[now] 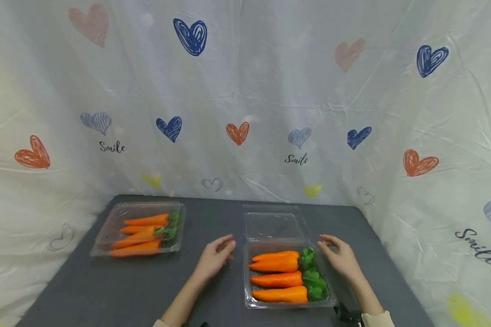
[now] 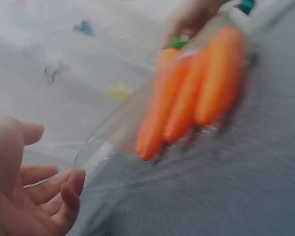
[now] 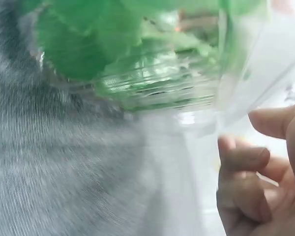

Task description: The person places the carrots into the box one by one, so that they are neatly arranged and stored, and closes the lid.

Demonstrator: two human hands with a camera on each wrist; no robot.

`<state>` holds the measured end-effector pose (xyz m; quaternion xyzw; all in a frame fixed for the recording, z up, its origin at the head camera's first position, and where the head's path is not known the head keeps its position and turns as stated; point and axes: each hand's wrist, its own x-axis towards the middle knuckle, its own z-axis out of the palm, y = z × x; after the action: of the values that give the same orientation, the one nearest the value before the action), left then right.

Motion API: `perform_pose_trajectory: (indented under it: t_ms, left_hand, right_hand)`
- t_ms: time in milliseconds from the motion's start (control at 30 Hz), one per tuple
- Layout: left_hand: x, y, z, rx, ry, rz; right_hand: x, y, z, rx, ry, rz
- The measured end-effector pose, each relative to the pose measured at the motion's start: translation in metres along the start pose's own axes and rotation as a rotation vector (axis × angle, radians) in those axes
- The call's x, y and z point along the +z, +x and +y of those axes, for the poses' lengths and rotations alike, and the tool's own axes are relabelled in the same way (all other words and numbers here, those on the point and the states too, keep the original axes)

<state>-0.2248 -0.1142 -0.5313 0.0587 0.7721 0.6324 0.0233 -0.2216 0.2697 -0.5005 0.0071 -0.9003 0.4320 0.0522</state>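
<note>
A see-through plastic clamshell box (image 1: 248, 299) stands on the table in front of me, its lid (image 1: 272, 225) folded open toward the back. Several toy carrots (image 1: 279, 279) lie in it side by side, tips left and green leaves (image 1: 316, 284) right. To the left of the box is my left hand (image 1: 213, 260), fingers loosely bent and holding nothing. My right hand (image 1: 340, 258) hovers by the box's right edge with relaxed fingers and nothing in them. Carrots (image 2: 219, 78) blur in the left wrist view; leaves (image 3: 93, 44) fill the top of the right wrist view.
A second see-through box (image 1: 102, 247), its lid down, holds several carrots (image 1: 141, 247) at the back left of the grey table (image 1: 118, 290). A white curtain (image 1: 262, 100) printed with hearts hangs around the table's back and sides.
</note>
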Motion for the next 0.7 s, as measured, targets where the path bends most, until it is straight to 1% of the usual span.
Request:
perform_pose_trajectory:
  t_ms: [67,133,200,267,400,500,600,700]
  left_hand:
    - [0.002,0.013,-0.001,-0.019,-0.031,-0.048]
    - [0.005,0.021,-0.005,-0.027,-0.065,-0.094]
    - [0.009,0.024,-0.01,-0.021,-0.098,-0.13]
    - [0.012,0.023,-0.017,-0.019,-0.149,-0.162]
    - [0.017,0.02,-0.027,-0.027,-0.247,-0.186]
    - [0.019,0.02,-0.029,-0.021,-0.275,-0.187]
    - [0.02,0.022,-0.028,-0.006,-0.274,-0.196]
    - [0.021,0.024,-0.028,0.008,-0.275,-0.2]
  right_hand:
    - [-0.001,0.007,0.006,0.055,0.091,-0.123]
    - [-0.001,0.012,0.011,0.078,0.204,-0.234]
    - [0.0,0.016,0.015,0.09,0.292,-0.321]
    - [0.002,0.019,0.019,0.111,0.364,-0.375]
    - [0.008,0.022,0.028,0.173,0.492,-0.431]
    - [0.011,0.021,0.034,0.22,0.579,-0.437]
    - [0.012,0.019,0.04,0.221,0.625,-0.424]
    - [0.013,0.018,0.043,0.172,0.637,-0.411]
